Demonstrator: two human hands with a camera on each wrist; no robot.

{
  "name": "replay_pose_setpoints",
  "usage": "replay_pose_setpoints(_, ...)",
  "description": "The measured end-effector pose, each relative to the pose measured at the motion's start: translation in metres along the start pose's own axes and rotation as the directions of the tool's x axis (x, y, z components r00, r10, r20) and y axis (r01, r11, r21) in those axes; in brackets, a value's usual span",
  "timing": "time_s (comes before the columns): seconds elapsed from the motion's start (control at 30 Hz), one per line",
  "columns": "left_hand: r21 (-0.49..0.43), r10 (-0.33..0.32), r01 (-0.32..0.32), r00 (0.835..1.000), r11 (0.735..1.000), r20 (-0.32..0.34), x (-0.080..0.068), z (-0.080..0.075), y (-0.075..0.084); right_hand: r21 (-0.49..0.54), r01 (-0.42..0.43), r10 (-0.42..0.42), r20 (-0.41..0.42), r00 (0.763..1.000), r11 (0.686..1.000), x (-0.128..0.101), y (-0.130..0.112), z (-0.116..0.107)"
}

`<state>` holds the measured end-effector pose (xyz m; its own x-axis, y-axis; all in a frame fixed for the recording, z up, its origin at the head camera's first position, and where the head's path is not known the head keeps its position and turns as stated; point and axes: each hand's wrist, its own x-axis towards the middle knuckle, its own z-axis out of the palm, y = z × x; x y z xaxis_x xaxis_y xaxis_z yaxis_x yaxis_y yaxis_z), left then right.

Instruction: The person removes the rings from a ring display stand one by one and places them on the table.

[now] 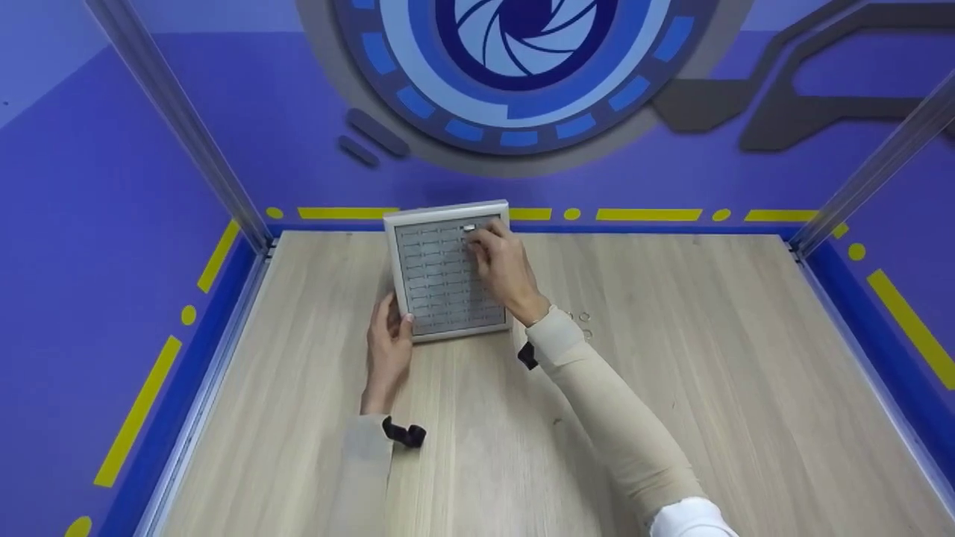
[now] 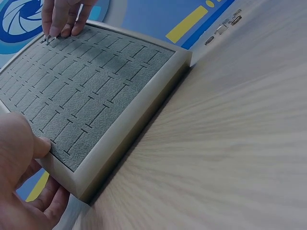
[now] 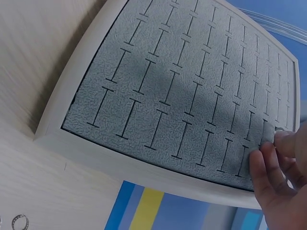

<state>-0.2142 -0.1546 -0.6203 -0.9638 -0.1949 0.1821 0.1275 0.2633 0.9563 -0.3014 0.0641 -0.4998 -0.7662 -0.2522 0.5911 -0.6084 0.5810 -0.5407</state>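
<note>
The ring display tray (image 1: 450,272) lies flat on the worktop (image 1: 671,388) at its far edge, close to the blue wall, with its long axis running away from the person and turned slightly clockwise. Its grey foam insert carries rows of slits; the frame around it is pale. A small bright item (image 1: 468,228), probably a ring, sits in the top row near the far right corner; its exact seating in the slit cannot be told.

The right hand (image 1: 504,268) reaches across the insert from the near right side, its fingertips (image 3: 268,158) bunched and pressed down at that far corner, directly beside the bright item. It appears to pinch or press the item into the slit. It is much the nearer hand to that corner.

The left hand (image 1: 388,347) is at the opposite, near left corner. Its thumb (image 2: 41,146) lies on the frame's top edge and its fingers curl beneath the rim, so it grips the tray and steadies it. In the left wrist view that corner looks lifted a little off the worktop.

Several small loose rings (image 1: 582,319) lie on the worktop just right of the right wrist, apart from the tray. One (image 3: 19,222) shows at the lower edge of the right wrist view.
</note>
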Motion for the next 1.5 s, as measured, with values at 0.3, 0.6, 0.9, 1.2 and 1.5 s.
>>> replay_pose_setpoints(0.3, 0.005, -0.015, 0.015, 1.000, 1.000, -0.002, -0.005, -0.002, 0.001, 0.031, 0.055, -0.055, -0.007, 0.998, 0.998, -0.007, -0.004, -0.004)
replay_pose_setpoints(0.6, 0.003, 0.004, -0.004, 1.000, 1.000, -0.014, 0.002, 0.000, 0.002, 0.034, 0.093, -0.093, -0.024, 0.995, 0.995, -0.015, 0.000, -0.018)
replay_pose_setpoints(0.9, -0.010, 0.002, -0.002, 1.000, 1.000, -0.016, 0.002, 0.001, 0.000, 0.019, 0.109, -0.109, -0.010, 0.994, 0.994, -0.041, 0.008, -0.030)
replay_pose_setpoints(1.2, -0.014, -0.017, 0.017, 1.000, 1.000, 0.001, 0.000, 0.001, -0.001, -0.003, 0.123, -0.123, 0.004, 0.992, 0.992, -0.068, 0.022, -0.038)
replay_pose_setpoints(1.5, -0.038, -0.013, 0.013, 1.000, 0.999, 0.010, -0.001, 0.000, 0.001, -0.018, 0.131, -0.131, 0.004, 0.991, 0.991, -0.088, 0.039, -0.050)
